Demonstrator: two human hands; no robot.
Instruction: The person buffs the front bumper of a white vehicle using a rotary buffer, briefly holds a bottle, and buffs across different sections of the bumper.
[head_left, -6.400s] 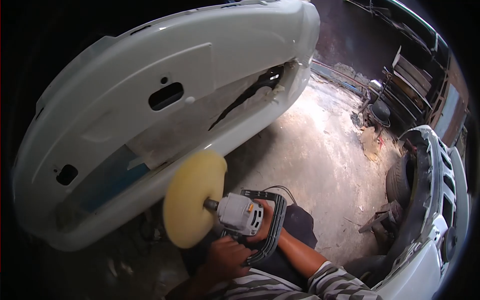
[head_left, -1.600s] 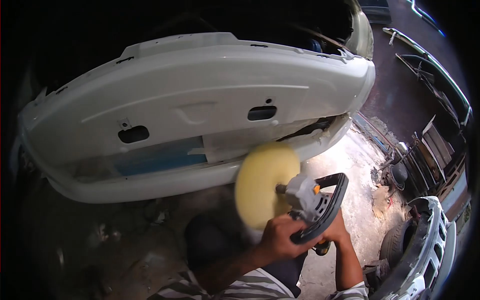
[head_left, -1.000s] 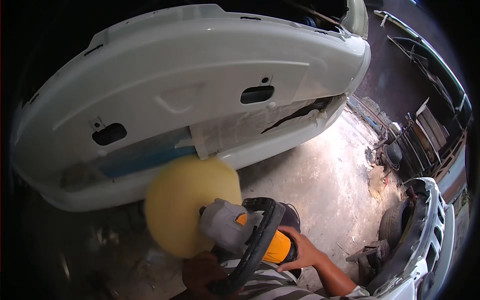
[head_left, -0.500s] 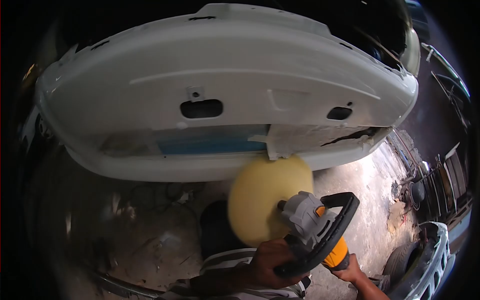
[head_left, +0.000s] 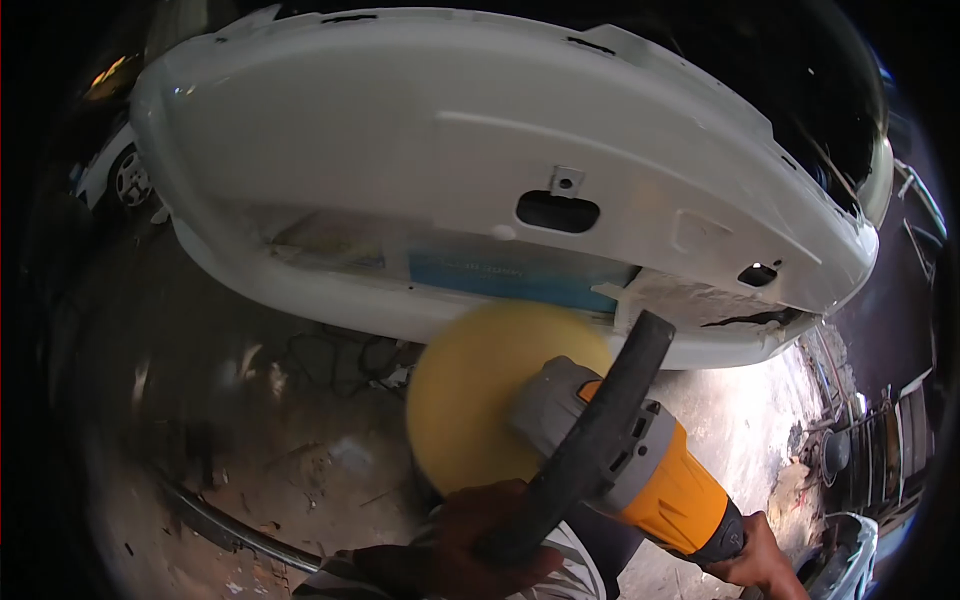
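A yellow and grey power polisher [head_left: 680, 490] is in both my hands. Its large round yellow pad [head_left: 470, 400] looks blurred and overlaps the lower edge of a white car bumper [head_left: 330, 130]; whether they touch I cannot tell. My left hand [head_left: 490, 540] is wrapped round the black loop handle [head_left: 600, 430] near its lower end, in shadow. At the rear of the body, my right hand [head_left: 755, 555] grips the dark end, its fingers partly hidden. Masking paper [head_left: 690, 295] and a blue printed sheet [head_left: 490, 280] line the bumper's lower recess.
A dark curved strip [head_left: 240, 530] lies on the concrete floor at lower left, and a cable [head_left: 345, 360] is under the bumper. Panels [head_left: 895, 450] lean at the right, above another car part [head_left: 845, 555]. A car wheel [head_left: 130, 178] shows far left.
My view has turned, so the bumper appears further right and tilted. The polisher has shifted left along the bumper's lower edge, and its handle has swung round. Both hands keep their grip.
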